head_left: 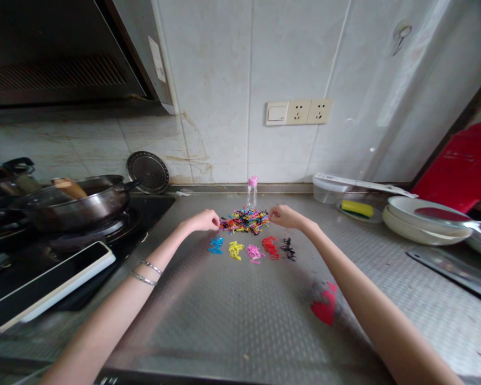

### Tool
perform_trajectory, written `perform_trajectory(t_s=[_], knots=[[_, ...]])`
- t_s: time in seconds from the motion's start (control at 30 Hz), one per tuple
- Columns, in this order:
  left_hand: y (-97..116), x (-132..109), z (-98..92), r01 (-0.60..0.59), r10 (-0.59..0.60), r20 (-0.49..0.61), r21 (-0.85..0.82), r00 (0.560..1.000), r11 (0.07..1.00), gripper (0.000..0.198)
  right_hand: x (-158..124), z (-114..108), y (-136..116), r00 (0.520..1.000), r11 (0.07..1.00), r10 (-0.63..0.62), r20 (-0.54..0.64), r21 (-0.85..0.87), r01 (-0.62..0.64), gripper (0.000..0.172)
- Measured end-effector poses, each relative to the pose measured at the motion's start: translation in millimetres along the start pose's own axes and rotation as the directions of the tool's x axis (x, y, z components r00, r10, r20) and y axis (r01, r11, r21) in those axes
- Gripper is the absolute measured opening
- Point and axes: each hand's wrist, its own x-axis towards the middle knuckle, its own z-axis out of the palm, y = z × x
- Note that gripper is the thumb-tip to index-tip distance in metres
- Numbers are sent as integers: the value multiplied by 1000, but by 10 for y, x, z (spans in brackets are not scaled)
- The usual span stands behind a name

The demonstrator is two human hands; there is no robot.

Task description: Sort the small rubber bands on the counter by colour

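A heap of mixed-colour small rubber bands (246, 221) lies on the metal counter. At its left edge is my left hand (208, 220), its fingers curled together; whatever they may hold is too small to make out. My right hand (284, 216) is at the heap's right edge, fingers bent into a pinch, their contents also unclear. In front of the heap, single-colour piles form a row: blue bands (216, 245), yellow bands (236, 249), pink bands (255, 253), red bands (271, 248) and black bands (288, 249). Behind it stands a clear bottle with a pink cap (252, 192).
On the left are a stove with a steel pan (80, 203) and a long white-edged device (52, 283). To the right sit a plastic tub (329, 191), a yellow sponge (357, 208), stacked white bowls (420, 224) and a knife (452, 270). A tiled wall rises behind.
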Motion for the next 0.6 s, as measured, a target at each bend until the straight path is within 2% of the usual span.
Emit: perform_trajectory(t_s=[0.1,0.17,0.27,0.4,0.5,0.6], knots=[[-34,5,13,10,-9,-23,24,1000,1000,17,-18,-24,-116,995,978,-65,70,204,50,24],[-45,6,17,2,-1,-22,33,1000,999,18,-34,1,-230,985,965,-113,130,249,77,23],[-47,5,25,-17,18,-30,39,999,999,19,-46,87,-383,952,972,-188,241,187,145,19],[-28,3,43,-13,13,-37,11,999,1000,19,-47,196,-469,923,978,-208,323,78,193,14],[-4,0,57,-3,3,-21,5,1000,1000,19,-49,208,-465,898,975,-220,380,97,198,15],[18,-8,72,11,-11,-19,9,1000,1000,18,-44,180,-441,899,976,-217,381,118,185,20]])
